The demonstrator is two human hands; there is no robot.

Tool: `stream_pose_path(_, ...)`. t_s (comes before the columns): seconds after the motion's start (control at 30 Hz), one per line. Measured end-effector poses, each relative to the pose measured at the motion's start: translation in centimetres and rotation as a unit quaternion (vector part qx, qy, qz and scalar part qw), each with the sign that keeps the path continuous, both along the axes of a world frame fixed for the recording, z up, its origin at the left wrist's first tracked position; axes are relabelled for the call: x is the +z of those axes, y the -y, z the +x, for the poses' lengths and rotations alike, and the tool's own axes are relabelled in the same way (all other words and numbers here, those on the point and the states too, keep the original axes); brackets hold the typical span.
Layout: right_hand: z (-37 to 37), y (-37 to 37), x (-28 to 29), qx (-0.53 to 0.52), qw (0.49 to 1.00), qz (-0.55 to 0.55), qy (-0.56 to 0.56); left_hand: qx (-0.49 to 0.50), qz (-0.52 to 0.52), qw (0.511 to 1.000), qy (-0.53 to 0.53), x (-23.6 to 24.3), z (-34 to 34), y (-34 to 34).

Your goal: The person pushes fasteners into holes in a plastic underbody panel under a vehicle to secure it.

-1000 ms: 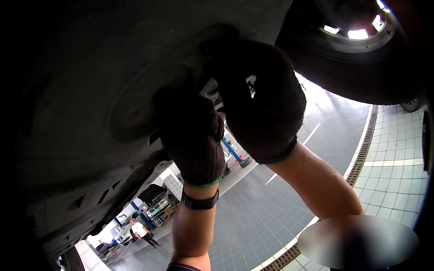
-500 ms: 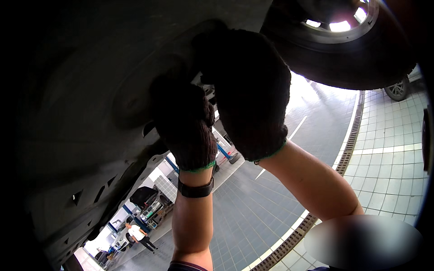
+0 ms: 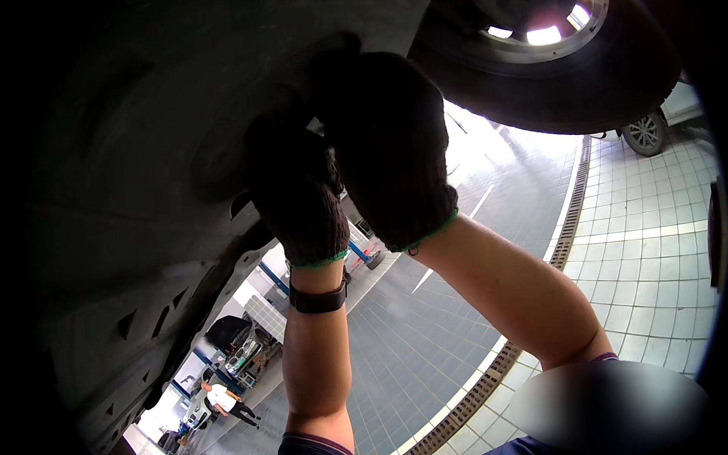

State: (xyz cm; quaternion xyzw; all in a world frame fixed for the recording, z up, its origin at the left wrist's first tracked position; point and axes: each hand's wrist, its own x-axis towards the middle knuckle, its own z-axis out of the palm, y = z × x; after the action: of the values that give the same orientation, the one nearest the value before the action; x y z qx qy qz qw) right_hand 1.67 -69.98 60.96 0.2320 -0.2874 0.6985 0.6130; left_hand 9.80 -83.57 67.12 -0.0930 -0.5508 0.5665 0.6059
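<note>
Left hand (image 3: 297,193): your gloved fingers press up against the dark underbody panel (image 3: 152,152); grip hidden, cannot tell.
Right hand (image 3: 387,148): gloved, touching the same spot; grip hidden too.

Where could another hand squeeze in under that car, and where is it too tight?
Room shows right of the right hand, in the bright gap bordered by the tyre above and the forearm below. Bare panel also lies left of the left hand on the dark underbody. It is crowded where both gloved hands press together against the underbody.
</note>
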Motion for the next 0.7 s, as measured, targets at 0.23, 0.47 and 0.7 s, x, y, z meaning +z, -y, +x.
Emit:
stream_pose_path(0.23, -0.5, -0.9, 0.2, 0.001, 0.999, 0.020, -0.027, -0.081, 0.028, 0.996, 0.037, 1.1, -0.8, 0.9)
stream_pose_path(0.47, -2.8, -2.6, 0.4, 0.003, 0.977, 0.139, -0.161, -0.076, 0.023, 0.997, 0.013, -0.1, -0.8, -0.6)
stream_pose_path(0.7, -0.9, -7.7, 1.4, 0.394, 0.856, 0.327, -0.069, -0.341, 0.236, 0.902, 0.123, -0.7, -1.0, 0.2)
